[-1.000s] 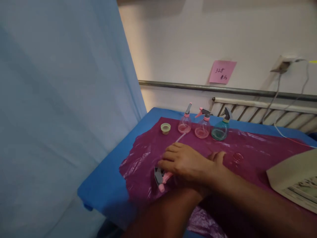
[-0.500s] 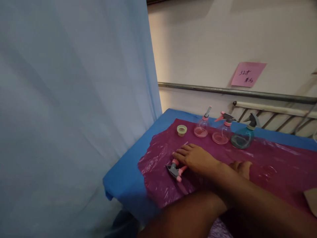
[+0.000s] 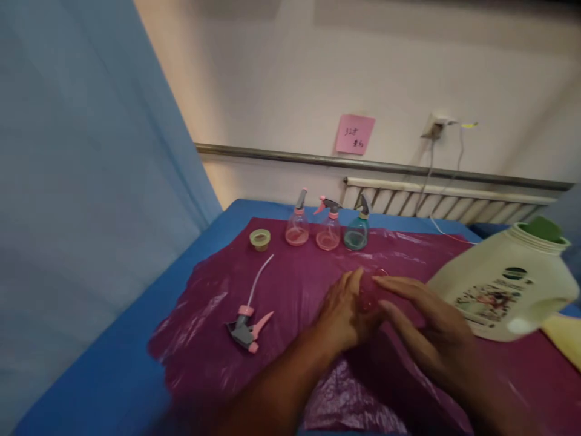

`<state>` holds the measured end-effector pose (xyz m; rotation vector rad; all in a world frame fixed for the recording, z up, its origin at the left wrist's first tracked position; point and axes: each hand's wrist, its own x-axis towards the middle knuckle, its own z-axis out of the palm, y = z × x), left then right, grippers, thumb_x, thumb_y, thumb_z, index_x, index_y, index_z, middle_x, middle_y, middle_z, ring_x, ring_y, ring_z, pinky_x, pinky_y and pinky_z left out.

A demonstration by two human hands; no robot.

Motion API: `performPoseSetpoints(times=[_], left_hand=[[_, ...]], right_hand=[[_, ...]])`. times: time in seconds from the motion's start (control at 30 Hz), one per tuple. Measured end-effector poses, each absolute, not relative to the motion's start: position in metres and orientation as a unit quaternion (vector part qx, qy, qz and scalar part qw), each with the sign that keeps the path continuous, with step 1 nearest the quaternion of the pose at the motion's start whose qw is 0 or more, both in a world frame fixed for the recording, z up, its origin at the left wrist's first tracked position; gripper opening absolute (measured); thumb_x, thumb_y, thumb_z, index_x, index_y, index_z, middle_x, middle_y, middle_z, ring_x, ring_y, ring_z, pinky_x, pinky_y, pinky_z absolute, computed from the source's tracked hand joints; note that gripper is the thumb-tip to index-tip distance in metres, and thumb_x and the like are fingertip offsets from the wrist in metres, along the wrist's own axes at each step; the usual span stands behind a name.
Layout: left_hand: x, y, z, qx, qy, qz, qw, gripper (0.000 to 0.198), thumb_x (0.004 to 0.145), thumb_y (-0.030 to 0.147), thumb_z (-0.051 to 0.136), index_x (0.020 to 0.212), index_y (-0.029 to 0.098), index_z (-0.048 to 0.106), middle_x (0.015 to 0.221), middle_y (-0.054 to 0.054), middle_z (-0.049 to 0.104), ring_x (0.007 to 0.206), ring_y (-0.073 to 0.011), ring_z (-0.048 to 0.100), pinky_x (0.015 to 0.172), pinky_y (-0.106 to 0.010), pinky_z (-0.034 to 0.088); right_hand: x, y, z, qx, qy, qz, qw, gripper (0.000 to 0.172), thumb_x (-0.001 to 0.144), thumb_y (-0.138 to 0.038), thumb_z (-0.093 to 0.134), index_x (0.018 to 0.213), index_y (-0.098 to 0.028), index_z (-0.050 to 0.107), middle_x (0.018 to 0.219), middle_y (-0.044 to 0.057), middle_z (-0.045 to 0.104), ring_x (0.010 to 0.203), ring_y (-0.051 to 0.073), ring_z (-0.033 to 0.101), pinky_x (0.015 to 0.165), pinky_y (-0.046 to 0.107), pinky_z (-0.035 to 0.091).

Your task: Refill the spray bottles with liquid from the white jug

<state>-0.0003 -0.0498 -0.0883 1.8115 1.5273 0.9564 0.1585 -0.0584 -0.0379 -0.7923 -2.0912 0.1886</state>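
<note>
My left hand (image 3: 340, 312) is closed around a clear bottle (image 3: 367, 298), much of which its fingers hide. The bottle's see-through body takes on the colour of the sheet beneath. Close on the right, my right hand (image 3: 436, 345) has its thumb and forefinger apart, fingertips at the bottle's side; whether they touch it I cannot tell. A grey and pink spray head (image 3: 244, 330) with a thin dip tube lies on the magenta plastic sheet (image 3: 200, 339), left of both hands.
Behind the hands stand two pink spray bottles (image 3: 297, 233) and a teal spray bottle (image 3: 356, 235). A small cup (image 3: 260, 240) is left of them. On the right is a large cream jug (image 3: 494, 290) without a cap, beside yellow material (image 3: 565, 336). A blue curtain (image 3: 91, 181) hangs left.
The view has swung right, bringing the jug into sight. My left hand has left the spray head and now grips the clear bottle. My right hand has come out from behind the left forearm.
</note>
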Motion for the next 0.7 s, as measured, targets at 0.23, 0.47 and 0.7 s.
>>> performPoseSetpoints(times=[0.23,0.47,0.7], left_hand=[[-0.03,-0.037,-0.101,0.652,0.608,0.349,0.29,0.098,0.087,0.047,0.078,0.171,0.017,0.038,0.175,-0.021,0.049,0.163,-0.0398,0.047,0.137,-0.058,0.036],[-0.031,-0.027,-0.097,0.654,0.604,0.36,0.279,0.089,0.09,0.052,0.074,0.166,0.019,0.042,0.171,-0.019,0.053,0.159,-0.0399,0.052,0.133,-0.061,0.042],[-0.032,-0.023,-0.093,0.651,0.615,0.346,0.278,0.09,0.089,0.055,0.074,0.166,0.019,0.042,0.17,-0.019,0.054,0.159,-0.0401,0.053,0.133,-0.061,0.042]], right_hand=[[0.281,-0.068,-0.07,-0.615,-0.481,0.053,0.623,0.048,0.098,-0.059,0.078,0.132,-0.026,0.079,0.128,0.009,0.082,0.118,0.031,0.078,0.119,0.058,0.057],[0.36,0.005,-0.089,-0.615,-0.4,0.116,0.669,0.078,0.078,-0.067,0.088,0.139,-0.022,0.066,0.147,0.017,0.071,0.137,0.034,0.068,0.12,0.058,0.052],[0.361,0.041,-0.1,-0.608,-0.43,0.192,0.64,0.063,0.075,-0.07,0.082,0.11,-0.019,0.075,0.1,0.009,0.082,0.09,0.026,0.073,0.084,0.04,0.061]])
